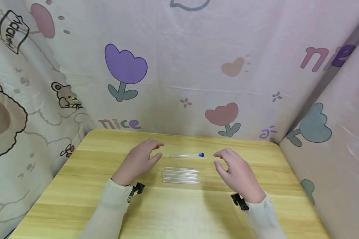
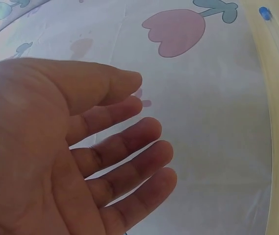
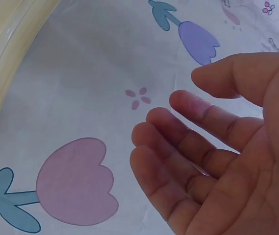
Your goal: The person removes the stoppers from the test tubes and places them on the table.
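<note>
A clear test tube point(image 1: 183, 155) with a blue cap point(image 1: 201, 155) at its right end lies crosswise on the table, between the two hands. Nearer the person, several uncapped clear tubes point(image 1: 180, 176) lie side by side in a row. My left hand point(image 1: 139, 161) hovers to the left of the tubes, fingers loosely bent and thumb apart, holding nothing. To their right is my right hand point(image 1: 237, 172), also holding nothing, with its fingertips a little beyond the blue cap. Both wrist views show the bare palms; the capped tube's blue cap point(image 2: 265, 13) appears at the edge.
The tubes lie on a light wood-grain table point(image 1: 179, 212). A printed curtain point(image 1: 173, 66) with flowers and lettering hangs behind the table and along both sides. Each wrist carries a small black camera mount point(image 1: 136, 190).
</note>
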Action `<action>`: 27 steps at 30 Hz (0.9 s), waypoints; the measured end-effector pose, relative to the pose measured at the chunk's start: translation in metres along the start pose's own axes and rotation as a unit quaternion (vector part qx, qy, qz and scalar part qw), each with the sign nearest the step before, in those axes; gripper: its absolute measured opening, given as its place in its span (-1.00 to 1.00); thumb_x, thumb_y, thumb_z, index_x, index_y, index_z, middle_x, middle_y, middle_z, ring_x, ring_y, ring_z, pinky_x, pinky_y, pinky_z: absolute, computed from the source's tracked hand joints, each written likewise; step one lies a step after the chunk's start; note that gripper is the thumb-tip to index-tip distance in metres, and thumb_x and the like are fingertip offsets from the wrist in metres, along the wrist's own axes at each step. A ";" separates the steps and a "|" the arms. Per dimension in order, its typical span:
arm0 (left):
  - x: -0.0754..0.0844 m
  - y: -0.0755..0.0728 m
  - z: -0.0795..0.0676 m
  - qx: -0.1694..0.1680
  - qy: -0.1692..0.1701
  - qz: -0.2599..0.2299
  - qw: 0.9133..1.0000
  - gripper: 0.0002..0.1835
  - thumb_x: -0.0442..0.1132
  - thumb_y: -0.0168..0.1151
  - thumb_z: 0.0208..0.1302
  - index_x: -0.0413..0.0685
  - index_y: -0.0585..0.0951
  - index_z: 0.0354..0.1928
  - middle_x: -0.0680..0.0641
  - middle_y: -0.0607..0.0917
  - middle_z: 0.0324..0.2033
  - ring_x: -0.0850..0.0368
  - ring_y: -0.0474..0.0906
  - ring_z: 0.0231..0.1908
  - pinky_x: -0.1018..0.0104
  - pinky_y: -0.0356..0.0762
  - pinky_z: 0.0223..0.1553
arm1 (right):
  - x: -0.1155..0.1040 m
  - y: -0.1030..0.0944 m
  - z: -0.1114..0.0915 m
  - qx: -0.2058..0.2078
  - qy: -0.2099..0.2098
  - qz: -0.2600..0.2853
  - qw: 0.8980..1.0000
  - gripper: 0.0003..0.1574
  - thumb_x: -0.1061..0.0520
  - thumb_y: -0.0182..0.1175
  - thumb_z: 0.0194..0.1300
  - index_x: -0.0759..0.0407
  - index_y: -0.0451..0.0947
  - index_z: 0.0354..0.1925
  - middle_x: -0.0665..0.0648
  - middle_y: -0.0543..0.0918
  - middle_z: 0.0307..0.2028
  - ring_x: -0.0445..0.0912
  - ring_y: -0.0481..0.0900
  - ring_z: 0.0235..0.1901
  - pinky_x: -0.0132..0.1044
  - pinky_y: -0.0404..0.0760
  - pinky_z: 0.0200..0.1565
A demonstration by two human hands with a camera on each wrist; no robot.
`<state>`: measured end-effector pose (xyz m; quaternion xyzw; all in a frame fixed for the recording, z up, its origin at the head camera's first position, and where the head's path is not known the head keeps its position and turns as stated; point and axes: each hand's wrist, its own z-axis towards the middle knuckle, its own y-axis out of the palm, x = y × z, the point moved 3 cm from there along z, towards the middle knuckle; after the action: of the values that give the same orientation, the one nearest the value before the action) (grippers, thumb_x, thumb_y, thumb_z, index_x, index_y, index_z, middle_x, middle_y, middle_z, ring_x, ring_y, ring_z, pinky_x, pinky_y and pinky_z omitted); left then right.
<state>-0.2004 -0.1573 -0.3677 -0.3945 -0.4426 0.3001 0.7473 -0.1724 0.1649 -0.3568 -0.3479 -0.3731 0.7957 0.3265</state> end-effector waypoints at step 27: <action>-0.013 0.040 0.012 -0.059 -0.033 -0.016 0.998 -0.64 -0.14 0.27 0.48 -0.09 0.63 0.22 -0.09 0.68 0.09 -0.04 0.64 0.07 -0.01 0.63 0.10 | -0.004 0.003 0.000 -0.023 0.012 -0.005 1.000 -0.79 0.08 0.28 0.42 0.08 0.69 -0.02 0.02 0.72 -0.09 -0.14 0.66 -0.20 -0.17 0.69 -0.19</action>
<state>-0.2209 -0.1430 -0.4041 -0.4204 -0.4900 0.2748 0.7125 -0.1705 0.1606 -0.3578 -0.3627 -0.3895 0.7809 0.3269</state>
